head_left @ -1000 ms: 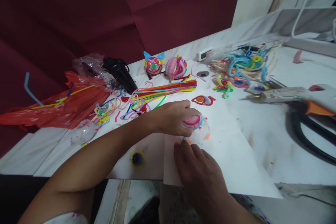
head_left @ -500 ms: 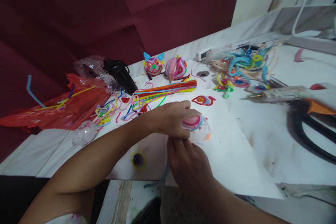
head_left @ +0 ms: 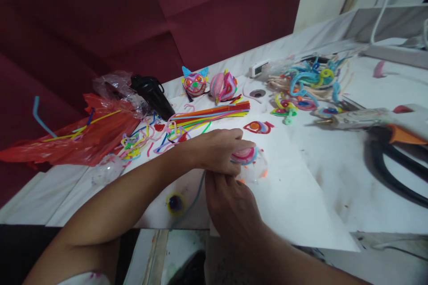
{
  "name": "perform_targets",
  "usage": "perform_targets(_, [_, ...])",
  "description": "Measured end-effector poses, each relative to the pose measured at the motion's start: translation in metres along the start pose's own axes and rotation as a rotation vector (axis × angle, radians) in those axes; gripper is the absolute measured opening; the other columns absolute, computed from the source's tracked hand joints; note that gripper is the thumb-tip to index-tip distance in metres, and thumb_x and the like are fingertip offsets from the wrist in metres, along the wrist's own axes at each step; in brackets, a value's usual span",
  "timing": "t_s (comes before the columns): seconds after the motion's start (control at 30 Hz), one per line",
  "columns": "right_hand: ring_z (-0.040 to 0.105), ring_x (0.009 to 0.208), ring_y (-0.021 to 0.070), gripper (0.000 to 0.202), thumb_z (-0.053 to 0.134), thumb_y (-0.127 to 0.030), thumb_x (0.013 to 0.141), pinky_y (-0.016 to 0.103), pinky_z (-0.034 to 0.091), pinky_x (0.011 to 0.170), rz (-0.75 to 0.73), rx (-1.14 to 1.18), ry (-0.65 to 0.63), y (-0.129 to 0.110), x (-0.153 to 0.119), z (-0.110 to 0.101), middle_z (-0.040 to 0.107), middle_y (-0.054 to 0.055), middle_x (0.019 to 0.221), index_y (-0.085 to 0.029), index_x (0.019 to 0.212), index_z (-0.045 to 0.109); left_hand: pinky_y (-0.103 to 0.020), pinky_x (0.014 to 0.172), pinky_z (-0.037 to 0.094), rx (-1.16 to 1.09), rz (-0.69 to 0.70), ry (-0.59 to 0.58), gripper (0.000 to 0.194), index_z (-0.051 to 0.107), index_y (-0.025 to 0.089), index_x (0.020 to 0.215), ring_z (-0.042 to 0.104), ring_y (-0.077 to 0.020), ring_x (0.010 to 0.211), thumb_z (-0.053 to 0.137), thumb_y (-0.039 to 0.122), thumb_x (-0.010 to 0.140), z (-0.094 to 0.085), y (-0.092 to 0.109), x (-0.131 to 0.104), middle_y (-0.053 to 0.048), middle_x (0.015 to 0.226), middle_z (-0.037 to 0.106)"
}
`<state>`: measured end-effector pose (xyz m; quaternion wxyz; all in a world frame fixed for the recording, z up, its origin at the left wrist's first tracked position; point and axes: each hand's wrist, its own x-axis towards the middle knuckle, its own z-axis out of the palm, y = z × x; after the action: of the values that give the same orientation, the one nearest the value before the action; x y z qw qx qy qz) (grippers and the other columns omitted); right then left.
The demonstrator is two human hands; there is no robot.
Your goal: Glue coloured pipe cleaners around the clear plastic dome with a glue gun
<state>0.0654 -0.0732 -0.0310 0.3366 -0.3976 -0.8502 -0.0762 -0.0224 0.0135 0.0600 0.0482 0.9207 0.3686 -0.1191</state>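
My left hand (head_left: 222, 149) is closed around a clear plastic ball (head_left: 256, 171) partly covered with coiled pink, red and blue pipe cleaner. Tucked against its underside, my right hand (head_left: 230, 198) is closed, fingertips hidden. A light-blue pipe cleaner (head_left: 197, 198) trails from between the hands down past the table edge; the right fingers appear to pinch it, though the grip itself is covered. Just beyond the ball lies a flat red eye shape with an orange centre (head_left: 258, 127). Left of my right hand sits a yellow-rimmed dark round piece (head_left: 175, 203).
A pipe cleaner bundle (head_left: 214, 113) lies behind the hands, near two decorated balls (head_left: 195, 83) and a black container (head_left: 153, 95). Loose pipe cleaners and a red plastic bag (head_left: 100, 136) are on the left. A glue gun (head_left: 357, 119) and black-handled scissors (head_left: 384, 164) lie right.
My right hand has shifted slightly left, and more of the light-blue pipe cleaner shows beside it. The left hand and the ball have barely moved.
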Motion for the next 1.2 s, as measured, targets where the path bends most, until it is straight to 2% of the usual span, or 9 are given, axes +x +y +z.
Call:
perform_targets(0.17, [0.064, 0.076, 0.0264, 0.039, 0.043, -0.004, 0.080, 0.033, 0.054, 0.056, -0.056, -0.062, -0.036, 0.002, -0.006, -0.002, 0.067, 0.022, 0.095, 0.002, 0.115, 0.059, -0.029, 0.075, 0.045, -0.003, 0.032, 0.014, 0.042, 0.057, 0.024, 0.119, 0.057, -0.0205, 0.088, 0.058, 0.028, 0.077, 0.002, -0.004, 0.001, -0.005, 0.105, 0.057])
perform_targets(0.23, [0.064, 0.077, 0.0239, 0.039, 0.042, -0.005, 0.081, 0.032, 0.055, 0.057, -0.100, -0.050, -0.040, 0.007, -0.013, -0.008, 0.067, 0.022, 0.101, 0.000, 0.116, 0.059, -0.028, 0.074, 0.045, -0.011, 0.032, 0.010, 0.041, 0.058, 0.025, 0.118, 0.057, -0.0196, 0.087, 0.059, 0.026, 0.077, 0.001, -0.005, 0.001, -0.004, 0.103, 0.057])
perform_targets(0.33, [0.065, 0.077, 0.0202, 0.036, 0.038, -0.004, 0.084, 0.029, 0.057, 0.061, -0.148, 0.022, 0.001, 0.022, -0.027, -0.020, 0.069, 0.016, 0.102, -0.005, 0.110, 0.063, -0.028, 0.073, 0.045, -0.019, 0.032, -0.006, 0.041, 0.058, 0.023, 0.118, 0.057, -0.0197, 0.086, 0.058, 0.025, 0.077, 0.000, -0.005, 0.001, -0.005, 0.103, 0.056])
perform_targets(0.43, [0.066, 0.079, 0.0203, 0.033, 0.034, -0.006, 0.089, 0.029, 0.058, 0.061, -0.157, 0.051, 0.060, 0.045, -0.044, -0.031, 0.070, 0.014, 0.100, -0.006, 0.110, 0.061, -0.028, 0.075, 0.044, -0.040, 0.034, -0.007, 0.043, 0.059, 0.021, 0.119, 0.056, -0.0195, 0.087, 0.059, 0.024, 0.076, -0.002, -0.006, 0.002, -0.006, 0.102, 0.055])
perform_targets(0.5, [0.066, 0.082, 0.0215, 0.032, 0.035, -0.009, 0.092, 0.031, 0.058, 0.062, -0.118, 0.063, 0.067, 0.061, -0.054, -0.037, 0.069, 0.015, 0.103, -0.007, 0.114, 0.057, -0.026, 0.075, 0.044, -0.067, 0.026, -0.009, 0.043, 0.060, 0.022, 0.118, 0.056, -0.0186, 0.086, 0.061, 0.023, 0.075, -0.002, -0.006, 0.002, -0.005, 0.100, 0.055])
perform_targets(0.6, [0.067, 0.084, 0.0222, 0.028, 0.038, -0.017, 0.095, 0.033, 0.058, 0.063, 0.023, 0.101, 0.048, 0.081, -0.061, -0.042, 0.068, 0.013, 0.103, -0.012, 0.116, 0.056, -0.025, 0.073, 0.043, -0.109, -0.008, -0.006, 0.040, 0.061, 0.023, 0.113, 0.055, -0.0172, 0.084, 0.062, 0.023, 0.073, -0.002, -0.002, 0.001, -0.003, 0.095, 0.054])
perform_targets(0.8, [0.066, 0.075, 0.0175, 0.021, 0.043, -0.029, 0.095, 0.029, 0.053, 0.062, 0.234, 0.335, -0.019, 0.102, -0.044, -0.044, 0.067, 0.004, 0.090, -0.023, 0.108, 0.059, -0.026, 0.073, 0.042, -0.177, -0.078, 0.068, 0.028, 0.064, 0.023, 0.104, 0.054, -0.0171, 0.083, 0.061, 0.024, 0.076, 0.004, 0.010, -0.005, -0.001, 0.088, 0.052])
perform_targets(1.0, [0.061, 0.071, 0.0168, 0.028, 0.042, -0.035, 0.096, 0.030, 0.048, 0.059, 0.255, 0.380, -0.035, 0.104, -0.028, -0.036, 0.060, 0.003, 0.085, -0.022, 0.114, 0.059, -0.024, 0.073, 0.043, -0.190, -0.106, 0.149, 0.033, 0.063, 0.024, 0.111, 0.054, -0.0154, 0.082, 0.063, 0.029, 0.079, 0.011, 0.011, -0.010, -0.001, 0.088, 0.053])
perform_targets(1.2, [0.061, 0.071, 0.0167, 0.029, 0.043, -0.036, 0.094, 0.030, 0.048, 0.059, 0.275, 0.379, -0.047, 0.113, -0.030, -0.036, 0.060, 0.004, 0.087, -0.021, 0.111, 0.062, -0.027, 0.078, 0.044, -0.180, -0.096, 0.123, 0.035, 0.061, 0.024, 0.114, 0.055, -0.0171, 0.087, 0.063, 0.033, 0.081, 0.011, 0.008, -0.008, -0.002, 0.092, 0.054])
